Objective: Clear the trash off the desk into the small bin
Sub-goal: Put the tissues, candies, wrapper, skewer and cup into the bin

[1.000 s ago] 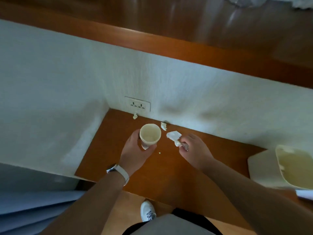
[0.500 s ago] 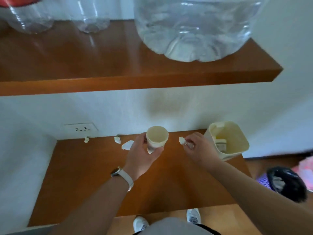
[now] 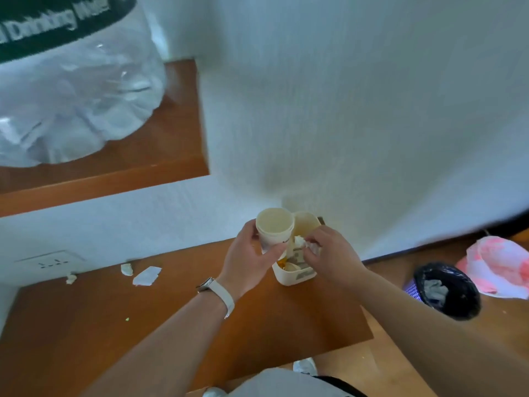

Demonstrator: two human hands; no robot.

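Left hand (image 3: 248, 263), watch on the wrist, is gripping a paper cup (image 3: 274, 228) by its side wall, thumb and fingers wrapped around it, mouth tilted toward the camera. Cup is being held just above the left edge of the small bin (image 3: 294, 275).

Right hand (image 3: 332, 257) is pinching a crumpled tissue (image 3: 300, 242) between its fingertips, directly over the bin's opening. Bin is sitting on the desk (image 3: 143, 325) near the right end, against the wall; scraps of paper and something orange are lying inside it.

3 white scraps are lying on the desk by the wall: a flat torn piece (image 3: 146, 275), a smaller one (image 3: 126, 269) just beside it, and a tiny one (image 3: 70, 278) below the wall socket (image 3: 51, 260).

A large water bottle (image 3: 71, 81) is standing on the shelf above. On the floor to the right, a purple basket (image 3: 446, 290) with a black liner is standing near a pink bag (image 3: 499, 265).
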